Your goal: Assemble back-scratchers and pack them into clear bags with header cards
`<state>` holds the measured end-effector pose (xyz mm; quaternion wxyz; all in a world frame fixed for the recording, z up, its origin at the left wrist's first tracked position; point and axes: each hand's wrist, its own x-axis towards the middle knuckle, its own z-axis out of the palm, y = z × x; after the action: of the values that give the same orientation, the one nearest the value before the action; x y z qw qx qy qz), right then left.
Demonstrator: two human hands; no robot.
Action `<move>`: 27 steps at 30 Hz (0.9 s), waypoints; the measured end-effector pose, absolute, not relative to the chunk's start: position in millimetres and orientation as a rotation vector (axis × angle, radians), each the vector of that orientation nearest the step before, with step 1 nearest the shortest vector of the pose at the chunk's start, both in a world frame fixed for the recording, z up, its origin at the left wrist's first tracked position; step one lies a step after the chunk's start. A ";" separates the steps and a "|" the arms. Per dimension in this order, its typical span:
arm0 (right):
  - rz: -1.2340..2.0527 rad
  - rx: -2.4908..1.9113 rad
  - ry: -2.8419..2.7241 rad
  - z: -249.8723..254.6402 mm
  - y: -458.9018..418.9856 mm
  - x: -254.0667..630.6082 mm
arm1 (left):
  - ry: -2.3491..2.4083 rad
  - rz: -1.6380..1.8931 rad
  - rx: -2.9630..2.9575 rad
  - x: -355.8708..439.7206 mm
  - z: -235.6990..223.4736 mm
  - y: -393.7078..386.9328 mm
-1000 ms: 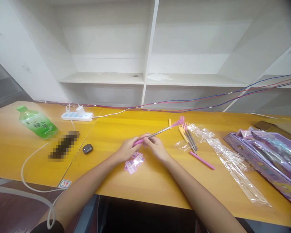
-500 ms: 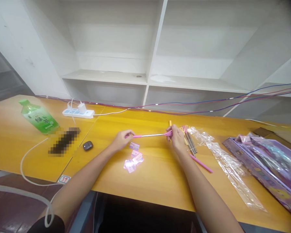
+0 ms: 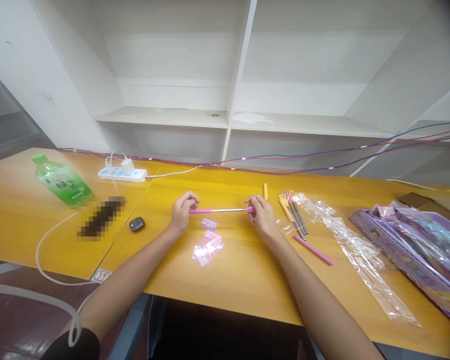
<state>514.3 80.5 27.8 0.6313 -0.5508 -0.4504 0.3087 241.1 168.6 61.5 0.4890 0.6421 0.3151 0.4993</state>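
A telescopic back scratcher (image 3: 228,210) with a pink grip and a thin metal rod spans level between my two hands above the table. My left hand (image 3: 182,210) is closed round the outer end of its pink grip. At the other end, my right hand (image 3: 261,214) pinches the pink claw head, which the fingers mostly cover. Right of that hand lie several back scratchers (image 3: 293,212) with yellow and pink claws and metal rods. A loose pink grip tube (image 3: 313,250) is close by them, and a short yellow tube (image 3: 265,191) lies farther back.
Small pink labels (image 3: 206,249) lie below the rod. Clear plastic sleeves (image 3: 360,265) and a purple box (image 3: 401,265) of wrapped items sit at right. Leftward are a black case (image 3: 137,224), a green bottle (image 3: 62,182) and a white power strip (image 3: 114,174). Cables run along the back.
Both hands have shifted left with the back scratcher. My right hand has moved away from the pile, and its fingers now cover more of the claw head.
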 end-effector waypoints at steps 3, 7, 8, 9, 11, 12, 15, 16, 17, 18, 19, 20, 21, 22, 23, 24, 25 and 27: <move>0.730 -1.266 -1.045 31.2 78.6 511.1 | 0.779 1.239 1.586 241.6 59.2 166.7; 0.729 -1.251 -1.052 35.5 76.6 506.3 | 0.800 1.247 1.599 243.0 55.1 165.5; 0.734 -1.250 -1.054 35.9 76.3 504.3 | 0.807 1.250 1.594 243.5 54.2 165.2; 0.744 -1.248 -1.058 35.9 76.0 501.8 | 0.813 1.252 1.589 244.1 53.5 164.6; 0.766 -1.248 -1.068 35.1 75.8 495.9 | 0.815 1.249 1.587 245.3 52.6 162.4; 0.777 -1.250 -1.076 34.4 75.8 492.8 | 0.814 1.243 1.590 246.0 52.3 160.8; 0.797 -1.267 -1.093 32.1 75.8 485.0 | 0.804 1.216 1.607 247.9 52.1 154.7; 0.801 -1.274 -1.095 31.3 75.9 483.1 | 0.801 1.213 1.612 248.5 52.1 152.6; 0.804 -1.280 -1.098 30.5 75.9 481.4 | 0.800 1.212 1.615 249.0 52.1 150.5; 0.805 -1.286 -1.102 29.7 75.9 479.9 | 0.798 1.212 1.617 249.4 52.1 148.5; 0.803 -1.290 -1.104 28.9 75.8 478.4 | 0.797 1.213 1.616 249.7 52.1 146.8; 0.802 -1.295 -1.108 28.1 75.7 476.8 | 0.797 1.214 1.614 249.8 52.2 145.5; 0.801 -1.302 -1.114 27.3 75.6 475.4 | 0.799 1.212 1.611 249.9 52.2 144.5; 0.802 -1.308 -1.119 26.7 75.3 474.2 | 0.802 1.212 1.608 249.8 52.4 144.2; 0.807 -1.316 -1.124 26.6 74.9 473.5 | 0.808 1.214 1.607 249.6 52.7 144.6; 0.818 -1.321 -1.132 27.0 74.3 473.5 | 0.815 1.213 1.610 249.2 53.2 145.9; 0.833 -1.323 -1.140 28.2 73.6 474.3 | 0.818 1.207 1.619 248.8 53.9 148.1; 0.866 -1.317 -1.165 32.7 72.2 478.2 | 0.808 1.184 1.667 247.6 56.1 154.9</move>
<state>478.2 72.2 32.7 0.5568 -0.5581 -0.4937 0.3670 247.6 154.9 56.1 0.4544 0.6753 0.3273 0.4799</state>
